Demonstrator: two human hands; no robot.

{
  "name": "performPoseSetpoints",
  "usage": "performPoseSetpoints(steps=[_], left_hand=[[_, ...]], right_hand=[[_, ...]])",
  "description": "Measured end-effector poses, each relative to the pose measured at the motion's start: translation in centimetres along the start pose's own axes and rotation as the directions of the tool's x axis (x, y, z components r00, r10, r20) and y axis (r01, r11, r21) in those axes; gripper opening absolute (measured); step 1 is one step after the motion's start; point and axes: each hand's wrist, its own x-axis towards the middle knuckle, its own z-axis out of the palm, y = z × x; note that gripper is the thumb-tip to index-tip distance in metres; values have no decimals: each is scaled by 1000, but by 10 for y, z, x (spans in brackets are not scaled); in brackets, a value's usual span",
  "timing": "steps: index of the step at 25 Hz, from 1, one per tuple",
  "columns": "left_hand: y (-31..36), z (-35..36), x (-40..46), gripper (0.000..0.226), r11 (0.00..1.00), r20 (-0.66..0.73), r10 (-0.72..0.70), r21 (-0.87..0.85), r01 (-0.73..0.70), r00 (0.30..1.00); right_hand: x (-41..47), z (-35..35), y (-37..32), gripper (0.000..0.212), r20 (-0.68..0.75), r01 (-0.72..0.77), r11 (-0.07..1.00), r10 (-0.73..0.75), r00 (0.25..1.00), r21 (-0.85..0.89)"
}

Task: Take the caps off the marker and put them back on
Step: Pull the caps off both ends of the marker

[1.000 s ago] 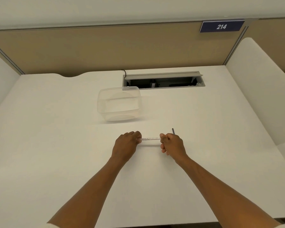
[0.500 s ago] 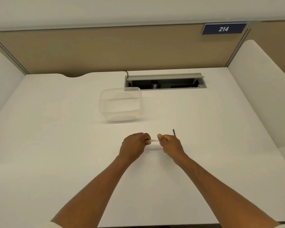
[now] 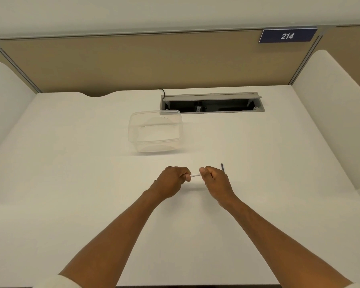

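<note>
A thin white marker [image 3: 195, 174] runs level between my two hands, just above the white desk [image 3: 71, 183]. My left hand [image 3: 170, 181] grips its left end with curled fingers. My right hand [image 3: 215, 180] grips its right end. Only a short white stretch of the barrel shows between the fists. A slim dark cap [image 3: 222, 167] sticks up behind my right hand; where it ends is hidden. Both marker ends are covered by my fingers.
A clear plastic container [image 3: 156, 132] sits beyond my hands toward the desk's middle. Behind it an open cable tray [image 3: 212, 104] is sunk into the desk. White side panels and a tan back partition with a "214" sign [image 3: 287, 35] enclose the desk.
My hands have drawn closer together along the marker, so much less of the white barrel shows between them now. The container has not moved.
</note>
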Motion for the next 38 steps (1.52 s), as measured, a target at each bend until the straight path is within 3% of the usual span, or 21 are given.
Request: performPoseSetpoints(steps=[4, 7, 12, 20, 31, 35, 38], left_hand=[[-3, -11, 1, 21, 999, 10, 16, 38, -17, 1000], [-3, -18, 1, 17, 993, -42, 42, 115, -37, 998], [2, -21, -2, 17, 988, -89, 66, 146, -52, 994], [0, -18, -8, 16, 981, -73, 87, 179, -73, 994], [-7, -33, -6, 22, 995, 47, -21, 97, 17, 999], [-11, -40, -5, 24, 996, 132, -67, 63, 59, 989], [-13, -42, -6, 25, 995, 146, -85, 64, 77, 986]], right_hand=[[3, -4, -4, 33, 63, 47, 999, -48, 997, 11], [4, -10, -6, 22, 143, -24, 995, 9, 990, 101], [5, -15, -11, 43, 220, -216, 937, 158, 963, 275], [5, -11, -24, 36, 317, -373, 884, 281, 906, 281], [4, 1, -22, 35, 201, -146, 966, 103, 974, 215], [4, -3, -19, 16, 187, 10, 993, -32, 982, 120], [2, -5, -17, 5, 210, 49, 986, -83, 974, 160]])
